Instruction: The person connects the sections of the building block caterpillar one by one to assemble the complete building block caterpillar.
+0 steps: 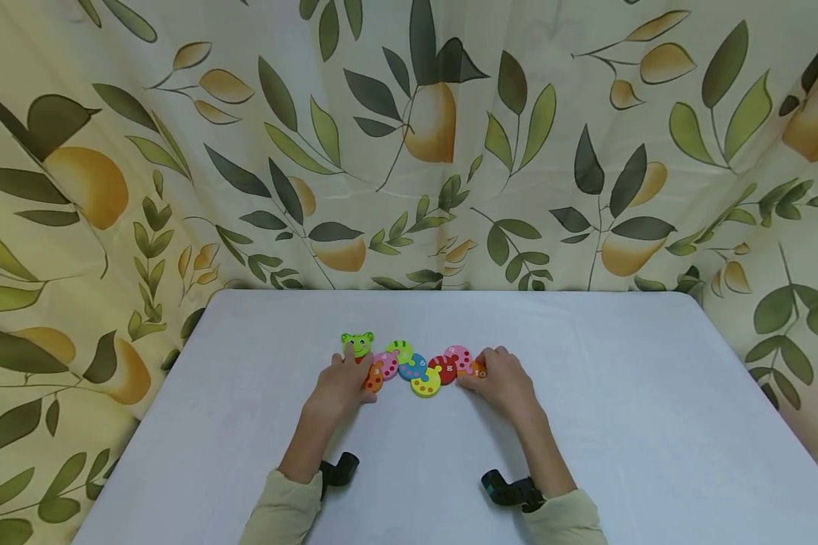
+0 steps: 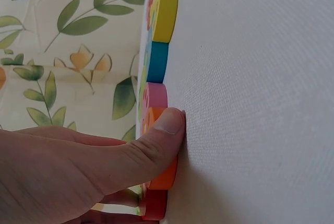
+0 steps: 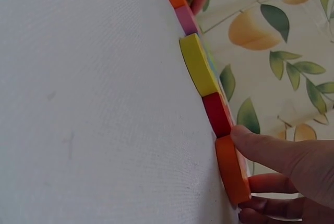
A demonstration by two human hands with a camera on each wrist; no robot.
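Observation:
A chain of flat round puzzle pieces, joined as a caterpillar, lies across the white table. At its left end is a green smiling head (image 1: 358, 344), with a red piece (image 2: 155, 205) below it, partly hidden by fingers. My left hand (image 1: 341, 382) holds the orange piece (image 1: 375, 378) near the head, its thumb against the near edge. Pink, green, blue (image 1: 413, 368), yellow (image 1: 426, 384), red (image 1: 442, 369) and pink (image 1: 459, 356) pieces follow to the right. At the tail my right hand (image 1: 507, 381) grips another orange piece (image 3: 233, 169) between thumb and fingers.
The white table (image 1: 627, 424) has rounded far corners. A curtain (image 1: 409, 212) printed with leaves and fruit hangs right behind its far edge. Black wrist devices (image 1: 511, 490) stick out inward from both forearms, close over the tabletop.

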